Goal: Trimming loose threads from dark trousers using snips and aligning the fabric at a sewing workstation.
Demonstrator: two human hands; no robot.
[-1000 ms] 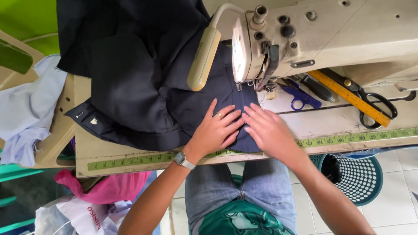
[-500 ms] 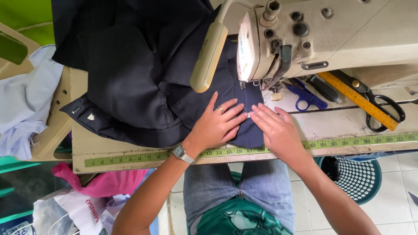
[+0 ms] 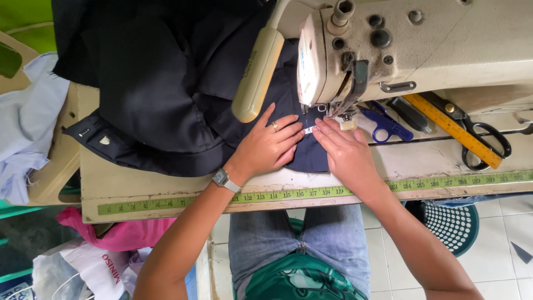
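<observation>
A dark navy garment (image 3: 166, 94) lies bunched over the sewing table and runs under the cream sewing machine (image 3: 422, 50). My left hand (image 3: 269, 145), with a ring and a wristwatch, lies flat on the cloth just left of the presser foot (image 3: 338, 114). My right hand (image 3: 344, 153) presses flat on the cloth right beside it, fingertips at a small white tag near the needle. Both hands hold the fabric down, fingers spread and nearly touching.
A yellow-green tape measure (image 3: 311, 193) runs along the table's front edge. Blue snips (image 3: 386, 126), a yellow ruler (image 3: 452, 130) and black scissors (image 3: 480, 136) lie right of the machine. White cloth (image 3: 25, 122) hangs at left, a green basket (image 3: 452, 225) sits on the floor at right.
Both hands have slid forward with the cloth, closer to the presser foot. The view has shifted slightly toward the machine.
</observation>
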